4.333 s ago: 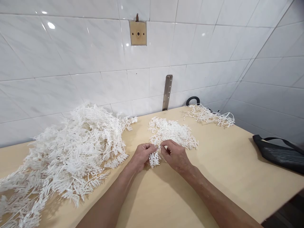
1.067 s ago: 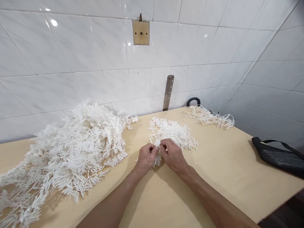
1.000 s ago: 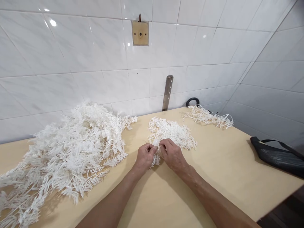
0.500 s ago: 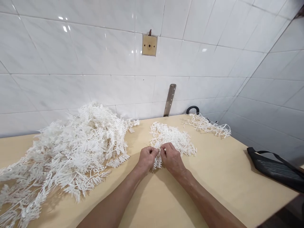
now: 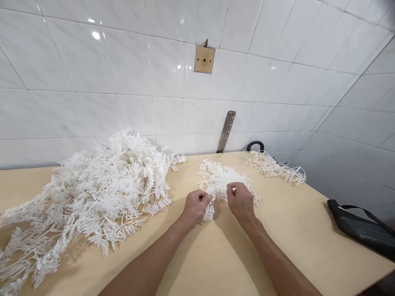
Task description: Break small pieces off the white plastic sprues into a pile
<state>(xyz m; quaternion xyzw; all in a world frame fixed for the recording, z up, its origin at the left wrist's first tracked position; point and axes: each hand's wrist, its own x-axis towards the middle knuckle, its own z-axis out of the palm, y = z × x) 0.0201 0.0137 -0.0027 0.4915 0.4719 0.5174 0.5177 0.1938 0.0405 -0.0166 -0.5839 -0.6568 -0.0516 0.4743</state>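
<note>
My left hand (image 5: 196, 205) is closed in a pinch, thumb against the forefinger, on a white plastic foliage sprig (image 5: 209, 213) whose frilly tip hangs beneath the fingers. A hand's width to the right, my right hand (image 5: 242, 201) is also pinched closed, over the right side of a small heap of white sprigs (image 5: 216, 174). Whatever may be between its fingertips is too small or hidden to make out. A much larger pile of feathery white plastic foliage (image 5: 108, 193) spreads over the left of the table.
Thin, bare-looking white stems (image 5: 274, 166) lie at the table's back right, beside a black ring-shaped object (image 5: 255, 145). A metal strip (image 5: 226, 131) leans on the tiled wall. A black bag (image 5: 361, 228) rests at the right edge of the tan table (image 5: 191, 267).
My right hand has moved right, away from my left hand, widening the gap between them. The left still pinches the sprig. The view has shifted slightly.
</note>
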